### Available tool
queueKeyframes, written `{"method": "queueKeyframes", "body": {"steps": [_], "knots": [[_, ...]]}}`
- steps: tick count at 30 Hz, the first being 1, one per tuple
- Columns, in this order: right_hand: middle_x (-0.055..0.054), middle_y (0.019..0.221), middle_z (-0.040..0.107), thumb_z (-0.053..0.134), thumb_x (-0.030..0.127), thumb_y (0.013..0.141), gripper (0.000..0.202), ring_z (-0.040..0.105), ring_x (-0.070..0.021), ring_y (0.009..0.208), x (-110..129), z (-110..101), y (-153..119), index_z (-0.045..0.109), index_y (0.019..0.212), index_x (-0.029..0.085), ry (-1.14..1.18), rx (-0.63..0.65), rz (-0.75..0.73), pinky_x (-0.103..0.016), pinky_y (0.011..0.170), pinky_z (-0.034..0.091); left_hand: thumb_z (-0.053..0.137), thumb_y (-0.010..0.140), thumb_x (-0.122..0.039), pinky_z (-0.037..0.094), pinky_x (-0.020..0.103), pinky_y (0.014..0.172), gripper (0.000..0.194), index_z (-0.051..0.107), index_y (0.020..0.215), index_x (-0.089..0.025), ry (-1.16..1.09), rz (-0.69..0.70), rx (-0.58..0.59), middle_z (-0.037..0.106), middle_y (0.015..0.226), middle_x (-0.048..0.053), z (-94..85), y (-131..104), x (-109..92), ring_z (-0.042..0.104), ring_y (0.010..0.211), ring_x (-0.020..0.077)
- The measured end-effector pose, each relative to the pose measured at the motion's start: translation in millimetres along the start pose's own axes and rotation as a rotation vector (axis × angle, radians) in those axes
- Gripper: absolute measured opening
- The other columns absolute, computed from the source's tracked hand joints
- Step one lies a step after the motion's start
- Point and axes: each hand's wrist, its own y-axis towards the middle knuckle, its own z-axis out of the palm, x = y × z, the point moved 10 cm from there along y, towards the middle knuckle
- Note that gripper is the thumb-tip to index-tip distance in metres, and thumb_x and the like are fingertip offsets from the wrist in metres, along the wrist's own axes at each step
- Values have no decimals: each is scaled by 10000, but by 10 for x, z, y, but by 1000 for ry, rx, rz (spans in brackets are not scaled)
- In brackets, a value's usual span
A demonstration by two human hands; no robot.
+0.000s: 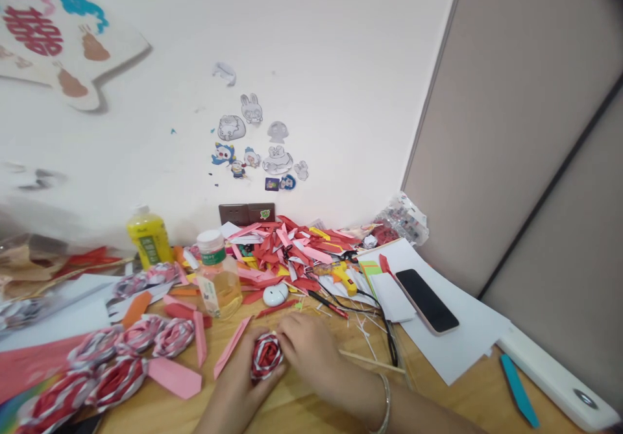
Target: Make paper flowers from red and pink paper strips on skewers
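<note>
Near the table's front, my left hand (242,379) is wrapped round a red and white striped paper rose (267,356), its coiled face turned up. My right hand (309,346) comes in from the right with its fingers closed at the rose's upper right edge. Its fingertips are partly hidden, so any small piece in them cannot be made out. A folded pink paper strip (232,348) lies just left of my left hand. Further left are a finished red and white rose (119,382) and a pink and white rose (174,337).
Behind my hands stand a bottle of amber liquid (219,285) and a yellow bottle (150,236). Folded paper strips (277,252) pile against the wall. A yellow glue gun (344,277), white earbud case (275,294), phone (427,301) and teal strip (518,388) lie rightward.
</note>
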Motion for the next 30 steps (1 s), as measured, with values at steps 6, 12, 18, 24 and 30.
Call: {"method": "queueKeyframes", "body": {"steps": [6,12,18,24,30], "knots": [[-13,750,677,537,138,856,94,616,-157,663,-3,-4,-38,615,811,166,78,-21,15,-247,570,392,589,770,-401,524,402,843,375,490,1071,-200,-17,-38,4,655,1061,101,9,-14,59,630,985,265],[-10,773,676,522,168,881,91,611,-150,664,-31,-19,-54,605,844,171,136,-68,27,-237,579,396,584,772,-427,505,430,874,414,464,1092,-194,-34,-52,15,630,1104,126,31,-24,122,605,1034,280],[-26,783,628,535,157,875,99,582,-146,703,15,-50,-30,591,794,152,141,-29,-19,-232,609,414,567,793,-418,512,415,855,393,443,1092,-196,-46,-60,45,630,1076,113,57,-29,124,619,990,262],[-10,816,595,540,180,883,130,569,-124,713,13,-86,-9,598,768,165,152,15,-18,-214,618,420,568,796,-404,519,394,844,373,445,1084,-201,-37,-50,56,637,1060,101,71,-23,97,625,981,253],[-22,778,602,525,176,877,116,549,-139,625,13,14,-40,598,788,165,8,-27,-37,-235,537,412,576,782,-414,522,373,847,391,468,1084,-190,-16,-37,37,643,1070,104,48,-14,84,627,993,251]]}}
